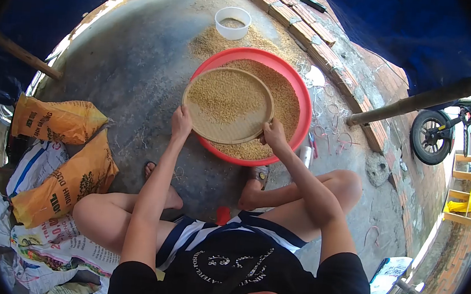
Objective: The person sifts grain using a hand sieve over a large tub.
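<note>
A round woven sieve [251, 134] with a light rim is held over a wide red basin [306, 105]. Loose grain [223, 95] lies across the upper and left part of its mesh. My left hand [181, 122] grips the rim at the lower left, and my right hand [273, 133] is closed on the rim at the lower right. Beneath the sieve, the basin holds a broad layer of grain [286, 95], partly hidden by the sieve.
Beyond the basin, a white tub [232, 31] stands amid spilled grain [206, 43]. Orange sacks [67, 190] and white sacks lie at left. A brick edging [326, 56] curves along the right, crossed by a pole [409, 105] near a wheel [431, 136].
</note>
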A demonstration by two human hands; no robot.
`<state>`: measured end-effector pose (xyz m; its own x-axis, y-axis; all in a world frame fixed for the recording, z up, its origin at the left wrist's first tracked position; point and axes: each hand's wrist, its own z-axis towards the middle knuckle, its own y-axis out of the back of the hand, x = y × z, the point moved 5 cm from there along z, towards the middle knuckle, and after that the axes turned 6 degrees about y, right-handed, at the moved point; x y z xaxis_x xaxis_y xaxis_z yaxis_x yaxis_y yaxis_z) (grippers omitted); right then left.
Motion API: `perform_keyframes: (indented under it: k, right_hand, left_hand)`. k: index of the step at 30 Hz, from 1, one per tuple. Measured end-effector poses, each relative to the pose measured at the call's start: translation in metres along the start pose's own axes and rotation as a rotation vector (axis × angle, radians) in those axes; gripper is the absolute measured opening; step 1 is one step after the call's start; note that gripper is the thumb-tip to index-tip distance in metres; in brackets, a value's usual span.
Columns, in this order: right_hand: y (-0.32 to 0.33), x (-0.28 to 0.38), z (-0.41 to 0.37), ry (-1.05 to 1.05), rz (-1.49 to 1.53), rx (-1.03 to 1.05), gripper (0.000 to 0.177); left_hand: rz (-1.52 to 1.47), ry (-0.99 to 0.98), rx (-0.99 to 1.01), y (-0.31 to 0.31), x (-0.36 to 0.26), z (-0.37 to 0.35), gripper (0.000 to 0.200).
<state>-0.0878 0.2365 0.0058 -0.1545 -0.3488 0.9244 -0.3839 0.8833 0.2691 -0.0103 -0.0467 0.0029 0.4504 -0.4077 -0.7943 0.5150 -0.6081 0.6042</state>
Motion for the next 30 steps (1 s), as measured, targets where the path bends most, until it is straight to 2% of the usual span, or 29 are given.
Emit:
perform_keyframes:
  k: [1, 2, 3, 4, 6, 7, 8, 9, 10, 11, 12, 13, 14, 15, 16, 18, 19, 20, 21, 22, 23, 24, 25, 27, 28, 29, 30]
  right_hand:
    - [0.005, 0.017, -0.004, 0.124, -0.015, -0.043, 0.019]
    - [0.009, 0.038, -0.013, 0.128, -0.017, -0.048, 0.019]
    - [0.014, 0.069, -0.027, 0.245, -0.009, -0.09, 0.018]
    - [0.017, 0.087, -0.034, 0.36, -0.002, -0.13, 0.017]
    - [0.019, 0.09, -0.032, 0.423, -0.011, -0.157, 0.017]
    - [0.02, 0.091, -0.033, 0.481, -0.019, -0.183, 0.018]
    - [0.019, 0.079, -0.025, 0.475, -0.019, -0.179, 0.018]
    - [0.014, 0.053, -0.008, 0.372, -0.031, -0.128, 0.019]
    - [0.007, 0.03, 0.002, 0.269, -0.042, -0.076, 0.02]
    - [0.002, 0.015, 0.003, 0.193, 0.022, -0.039, 0.021]
    - [0.001, 0.009, 0.003, 0.191, 0.02, -0.032, 0.021]
    - [-0.001, 0.0, 0.001, 0.083, -0.001, 0.005, 0.019]
    - [-0.001, -0.009, -0.001, -0.023, -0.022, 0.038, 0.016]
    - [0.0, -0.009, -0.001, -0.021, -0.022, 0.038, 0.016]
    - [0.001, -0.011, -0.001, -0.049, 0.013, 0.041, 0.016]
    - [0.002, -0.008, -0.002, -0.074, 0.051, 0.04, 0.016]
    - [0.006, 0.007, -0.004, 0.026, 0.022, 0.005, 0.018]
    - [0.01, 0.023, -0.008, 0.125, -0.007, -0.03, 0.022]
    - [0.013, 0.041, -0.016, 0.128, -0.008, -0.033, 0.022]
    - [0.018, 0.069, -0.027, 0.251, 0.005, -0.093, 0.022]
    - [0.021, 0.087, -0.033, 0.374, 0.017, -0.152, 0.023]
    - [0.02, 0.087, -0.03, 0.377, 0.015, -0.153, 0.023]
    - [0.02, 0.086, -0.028, 0.433, 0.013, -0.191, 0.024]
    - [0.018, 0.065, -0.021, 0.479, 0.01, -0.225, 0.026]
    - [0.01, 0.038, -0.005, 0.348, 0.047, -0.147, 0.025]
    - [0.003, 0.018, 0.004, 0.218, 0.083, -0.069, 0.024]
    - [0.002, 0.012, 0.004, 0.217, 0.085, -0.065, 0.024]
  left_hand:
    - [-0.002, -0.008, 0.0, 0.011, -0.018, -0.002, 0.04]
    - [-0.146, -0.121, -0.043, 0.028, -0.044, -0.006, 0.039]
    - [-0.29, -0.233, -0.086, 0.042, -0.066, -0.011, 0.038]
    - [-0.293, -0.235, -0.086, 0.047, -0.082, -0.015, 0.038]
    - [-0.593, -0.427, -0.221, 0.064, -0.108, -0.027, 0.036]
    - [-0.591, -0.421, -0.221, 0.061, -0.1, -0.023, 0.036]
    - [-0.451, -0.333, -0.152, 0.049, -0.081, -0.012, 0.037]
    - [-0.311, -0.245, -0.085, 0.035, -0.061, -0.005, 0.038]
    - [-0.307, -0.239, -0.084, 0.024, -0.041, -0.004, 0.038]
    - [-0.226, -0.133, -0.054, 0.008, -0.017, 0.0, 0.04]
    - [-0.145, -0.027, -0.023, -0.005, 0.005, 0.002, 0.041]
    - [-0.143, -0.018, -0.024, -0.012, 0.018, 0.001, 0.041]
    - [-0.137, 0.097, 0.038, -0.023, 0.035, 0.002, 0.043]
    - [-0.133, 0.207, 0.1, -0.027, 0.04, 0.001, 0.044]
    - [-0.132, 0.204, 0.101, -0.027, 0.04, 0.002, 0.044]
    - [-0.155, 0.017, -0.002, -0.019, 0.025, 0.002, 0.043]
    - [-0.156, 0.012, -0.002, -0.009, 0.008, 0.0, 0.043]
    - [-0.204, -0.077, -0.055, 0.011, -0.023, -0.007, 0.042]
    - [-0.254, -0.167, -0.109, 0.029, -0.053, -0.013, 0.042]
    - [-0.258, -0.17, -0.11, 0.041, -0.074, -0.017, 0.042]
    - [-0.386, -0.275, -0.163, 0.056, -0.097, -0.023, 0.041]
    - [-0.512, -0.379, -0.217, 0.065, -0.109, -0.027, 0.041]
    - [-0.514, -0.38, -0.218, 0.064, -0.107, -0.025, 0.041]
    - [-0.325, -0.325, -0.191, 0.053, -0.09, -0.018, 0.043]
    - [-0.323, -0.322, -0.193, 0.04, -0.067, -0.014, 0.043]
    - [-0.202, -0.215, -0.13, 0.015, -0.03, -0.004, 0.044]
    - [-0.08, -0.107, -0.066, -0.006, 0.0, 0.003, 0.044]
